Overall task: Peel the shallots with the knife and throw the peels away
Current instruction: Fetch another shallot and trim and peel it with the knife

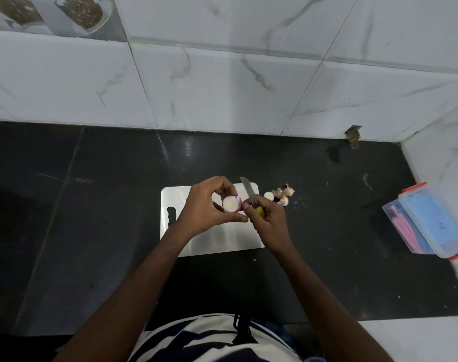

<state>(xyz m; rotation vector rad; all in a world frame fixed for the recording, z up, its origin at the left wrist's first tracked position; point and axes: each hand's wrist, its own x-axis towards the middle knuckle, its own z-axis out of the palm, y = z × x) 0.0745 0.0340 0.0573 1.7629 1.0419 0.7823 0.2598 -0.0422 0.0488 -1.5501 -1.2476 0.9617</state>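
My left hand holds a purple shallot above the white cutting board, its pale cut face turned up toward me. My right hand grips a knife by its yellow handle, blade pointing away and up; the thumb touches the shallot's right side. A small pile of shallot pieces and peels lies on the dark counter just off the board's far right corner.
The black counter runs to a white marble-tiled wall behind and a tiled ledge on the right. A clear plastic box with red clips holds pink and blue items on the right.
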